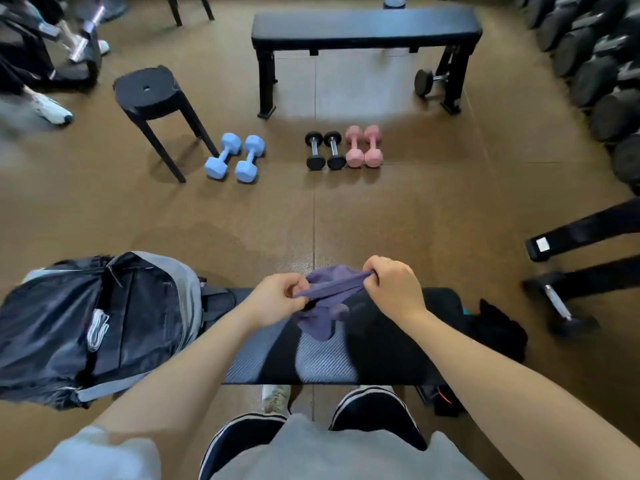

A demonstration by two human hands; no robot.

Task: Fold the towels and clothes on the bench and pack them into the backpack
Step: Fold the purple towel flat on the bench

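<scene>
A purple garment (327,299) hangs above the near black bench (398,341), stretched between both hands. My left hand (277,299) pinches its left end and my right hand (391,285) grips its right end. The cloth's lower part droops onto the bench. An open dark backpack with grey trim (100,327) lies at the bench's left end, something white showing inside it. A black garment (498,327) is heaped at the bench's right end.
On the brown floor beyond stand two blue dumbbells (235,157), two black ones (325,150) and two pink ones (363,147). A black stool (149,95) is at left, a second bench (363,26) farther back, and a dumbbell rack (602,81) at right.
</scene>
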